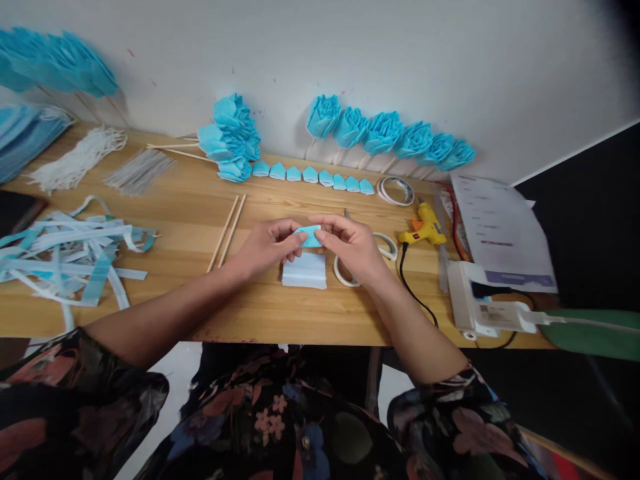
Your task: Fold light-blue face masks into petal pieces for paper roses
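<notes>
Between my two hands I hold a small folded piece of blue fabric (310,235) above the table. My left hand (275,243) pinches its left end with thumb and fingers. On its right end, my right hand (350,243) grips it the same way. Just below lies a stack of pale fabric pieces (304,272). A pair of scissors with white handles (389,247) lies partly hidden beneath my right hand. Farther back, a row of folded blue petals (310,175) runs along the table.
Blue fabric flowers (383,133) on sticks lean against the wall, with more flowers (233,140) lying left of the petals. Two wooden sticks (227,230) lie left of my hands. A yellow glue gun (424,225), tape rolls (396,191) and a white power strip (470,300) stand right; fabric strips (75,247) heap left.
</notes>
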`<action>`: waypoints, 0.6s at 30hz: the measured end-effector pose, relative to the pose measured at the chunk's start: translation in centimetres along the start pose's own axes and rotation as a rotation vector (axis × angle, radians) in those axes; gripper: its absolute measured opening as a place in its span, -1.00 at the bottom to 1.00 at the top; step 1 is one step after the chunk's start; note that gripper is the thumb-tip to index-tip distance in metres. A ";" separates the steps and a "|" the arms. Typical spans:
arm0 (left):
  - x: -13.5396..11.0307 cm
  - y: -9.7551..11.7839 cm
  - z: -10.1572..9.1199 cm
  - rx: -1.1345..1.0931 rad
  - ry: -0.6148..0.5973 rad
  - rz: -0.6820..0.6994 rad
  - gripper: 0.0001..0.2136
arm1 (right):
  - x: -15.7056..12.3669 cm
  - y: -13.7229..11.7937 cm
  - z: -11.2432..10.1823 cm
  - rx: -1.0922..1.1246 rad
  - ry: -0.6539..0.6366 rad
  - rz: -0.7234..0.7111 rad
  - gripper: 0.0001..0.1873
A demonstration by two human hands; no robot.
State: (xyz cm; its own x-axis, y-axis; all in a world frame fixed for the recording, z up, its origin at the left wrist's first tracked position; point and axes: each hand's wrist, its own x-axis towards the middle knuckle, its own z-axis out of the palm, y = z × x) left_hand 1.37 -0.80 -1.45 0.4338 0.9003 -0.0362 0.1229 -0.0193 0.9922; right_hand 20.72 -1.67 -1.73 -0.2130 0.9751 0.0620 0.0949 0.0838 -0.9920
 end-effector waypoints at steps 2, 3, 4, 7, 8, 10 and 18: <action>-0.1 0.2 0.0 -0.002 -0.012 -0.011 -0.75 | 0.0 -0.2 0.0 -0.002 0.014 -0.007 -0.68; -0.1 0.3 0.0 -0.001 -0.019 -0.018 -0.75 | 0.0 -0.2 -0.1 -0.005 0.017 -0.007 -0.69; -0.1 0.4 0.0 0.002 -0.024 -0.027 -0.75 | 0.0 -0.3 -0.1 -0.008 0.019 -0.005 -0.69; 0.0 0.2 0.0 0.019 -0.034 -0.048 -0.79 | 0.0 -0.4 0.0 -0.015 0.023 0.002 -0.68; 0.1 0.1 0.0 0.023 -0.032 -0.052 -0.80 | 0.0 -0.4 0.0 -0.014 0.023 0.004 -0.68; 0.2 -0.2 0.1 0.028 -0.025 -0.051 -0.81 | 0.0 -0.4 0.0 -0.008 0.018 0.009 -0.68; 0.2 -0.3 0.1 0.034 -0.032 -0.020 -0.81 | 0.1 -0.1 0.1 0.010 0.017 0.007 -0.70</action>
State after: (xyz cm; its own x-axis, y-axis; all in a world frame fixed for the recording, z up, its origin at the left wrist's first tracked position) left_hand 1.46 -0.66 -1.78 0.4597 0.8861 -0.0601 0.1620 -0.0172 0.9866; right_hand 20.59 -1.59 -1.68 -0.1962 0.9789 0.0572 0.0866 0.0754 -0.9934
